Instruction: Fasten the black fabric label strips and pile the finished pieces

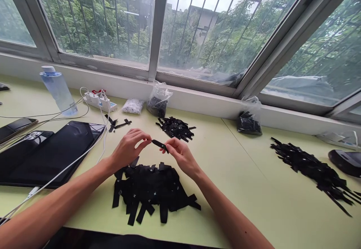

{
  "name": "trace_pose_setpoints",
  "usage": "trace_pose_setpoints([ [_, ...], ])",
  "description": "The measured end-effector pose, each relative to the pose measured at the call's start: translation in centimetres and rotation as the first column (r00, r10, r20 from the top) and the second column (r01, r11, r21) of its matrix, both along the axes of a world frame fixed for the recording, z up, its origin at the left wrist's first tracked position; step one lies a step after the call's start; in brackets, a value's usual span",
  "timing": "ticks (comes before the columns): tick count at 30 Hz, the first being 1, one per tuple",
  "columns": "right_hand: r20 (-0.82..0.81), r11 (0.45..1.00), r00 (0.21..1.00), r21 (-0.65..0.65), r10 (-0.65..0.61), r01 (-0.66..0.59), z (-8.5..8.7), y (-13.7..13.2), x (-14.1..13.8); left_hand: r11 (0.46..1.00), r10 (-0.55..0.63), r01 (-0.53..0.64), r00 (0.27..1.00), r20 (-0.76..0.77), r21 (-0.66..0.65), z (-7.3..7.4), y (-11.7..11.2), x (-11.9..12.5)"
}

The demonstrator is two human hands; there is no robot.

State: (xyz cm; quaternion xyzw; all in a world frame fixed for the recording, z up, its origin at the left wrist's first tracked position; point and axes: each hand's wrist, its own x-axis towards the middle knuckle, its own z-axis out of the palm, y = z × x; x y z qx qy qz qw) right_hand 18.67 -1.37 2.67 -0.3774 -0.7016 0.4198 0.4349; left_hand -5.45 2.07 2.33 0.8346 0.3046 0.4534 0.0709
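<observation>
Between my two hands a short black fabric strap (pixel 159 144) with a small white mark is stretched above the table. My left hand (pixel 130 143) pinches its left end between thumb and fingertips. The right end is gripped by the thumb and fingers of my right hand (pixel 180 153). Below my hands lies a heap of similar black straps (pixel 155 189), several with a white letter mark and ends sticking out. Past my hands sits a smaller pile of black strips (pixel 176 128).
Left are a tablet (pixel 53 155), phones, cables, a power strip (pixel 98 100) and a water bottle (pixel 59 91). Along the window sill stand clear bags of black pieces (pixel 158 104) (pixel 249 123) and a white packet (pixel 133 106). Another strap pile (pixel 313 166) lies right.
</observation>
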Motion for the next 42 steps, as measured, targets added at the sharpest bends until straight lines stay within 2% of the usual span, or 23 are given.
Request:
trace_pose_setpoints([
  [4,-0.003,1.000,1.000,-0.024,0.009,-0.009,0.0,-0.1,0.0,0.998,-0.050,0.050,0.999,-0.020,-0.035,0.3,-0.4,0.1],
  [12,0.156,0.983,0.987,0.182,-0.044,0.015,0.7,-1.1,-0.6,0.969,-0.247,0.242,0.953,-0.173,-0.049,0.0,-0.8,0.8],
  [18,0.227,0.934,0.966,0.354,-0.123,0.036,1.1,-1.2,-0.6,0.967,-0.250,0.241,0.959,-0.134,-0.076,-0.3,-0.9,1.0],
  [23,0.280,0.898,0.947,0.440,-0.155,0.017,0.4,-0.9,-0.7,0.967,-0.234,0.226,0.970,-0.061,-0.121,-0.8,-1.1,1.6],
  [25,0.290,0.871,0.936,0.490,-0.200,0.034,0.0,-0.9,-0.9,0.967,-0.223,0.218,0.974,-0.025,-0.129,-0.9,-1.3,1.8],
  [27,0.257,0.826,0.918,0.552,-0.302,0.117,-0.2,-1.0,-1.2,0.972,-0.189,0.189,0.982,0.018,-0.140,-1.0,-1.5,2.0],
  [30,0.116,0.705,0.859,0.630,-0.499,0.324,-0.4,-1.2,-1.8,0.977,-0.102,0.119,0.989,0.104,-0.174,-0.8,-1.7,2.2],
  [32,0.075,0.651,0.835,0.665,-0.545,0.365,-0.5,-1.4,-2.1,0.978,-0.059,0.089,0.986,0.159,-0.191,-0.6,-1.8,2.4],
  [33,0.090,0.649,0.839,0.679,-0.537,0.343,-0.6,-1.5,-2.2,0.978,-0.046,0.081,0.983,0.179,-0.195,-0.5,-1.9,2.4],
  [36,0.172,0.689,0.861,0.681,-0.479,0.248,-0.7,-1.6,-2.6,0.979,-0.029,0.069,0.978,0.205,-0.190,-0.5,-2.1,2.6],
  [42,0.193,0.712,0.862,0.660,-0.469,0.240,-0.8,-1.4,-2.8,0.995,-0.015,0.031,0.987,0.162,-0.099,-0.8,-2.4,2.9],
])
